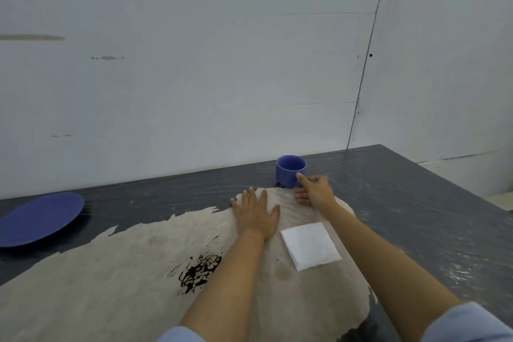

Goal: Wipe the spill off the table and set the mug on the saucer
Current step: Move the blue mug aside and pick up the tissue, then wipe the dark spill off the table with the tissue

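Note:
A blue mug (288, 171) stands upright near the far edge of the dark table (416, 203). My right hand (313, 189) reaches to its right side, thumb touching the wall, fingers curled below by the handle; the grip itself is hidden. My left hand (256, 212) lies flat and open on the beige worn patch of the tabletop. A dark brown spill (200, 272) sits beside my left forearm. A folded white napkin (309, 244) lies between my arms. The blue saucer (39, 219) rests at the far left.
A white wall (222, 64) rises directly behind the table's far edge. The table's right edge (458, 175) runs diagonally toward me, with floor beyond it. Light blue sleeves show at the bottom of the view.

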The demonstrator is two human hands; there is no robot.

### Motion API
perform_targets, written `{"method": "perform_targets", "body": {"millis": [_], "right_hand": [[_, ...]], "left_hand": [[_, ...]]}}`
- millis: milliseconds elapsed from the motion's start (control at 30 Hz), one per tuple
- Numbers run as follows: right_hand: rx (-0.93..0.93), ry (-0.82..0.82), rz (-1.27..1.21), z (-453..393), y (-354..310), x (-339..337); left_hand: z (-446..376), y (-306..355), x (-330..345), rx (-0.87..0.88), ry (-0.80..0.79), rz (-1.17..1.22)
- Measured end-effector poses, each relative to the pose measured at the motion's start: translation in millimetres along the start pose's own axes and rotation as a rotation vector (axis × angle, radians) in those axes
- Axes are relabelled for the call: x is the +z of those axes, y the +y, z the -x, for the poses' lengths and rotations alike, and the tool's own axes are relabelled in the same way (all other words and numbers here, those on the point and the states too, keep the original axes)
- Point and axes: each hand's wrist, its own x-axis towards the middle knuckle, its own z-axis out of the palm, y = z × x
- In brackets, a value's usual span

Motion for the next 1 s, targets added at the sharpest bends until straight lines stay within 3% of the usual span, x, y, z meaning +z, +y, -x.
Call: {"method": "perform_targets", "body": {"millis": [200, 433, 533, 667, 1000], "right_hand": [[-0.112, 0.076, 0.272, 23, -2, -18], [-0.162, 0.006, 0.447, 57, -4, -37], [-0.191, 0.012, 0.505, 66, -3, -43], [-0.198, -0.009, 0.584, 73, 2, -49], [-0.117, 0.047, 0.861, 103, 27, -49]], "left_hand": [[0, 1, -4, -0.014, -0.009, -0.106], [9, 9, -25, -0.024, -0.051, -0.248], [17, 17, -35, 0.047, 0.065, -0.16], [32, 14, -43, 0.079, 0.163, 0.127], [89, -16, -33, 0.098, 0.147, 0.293]]}}
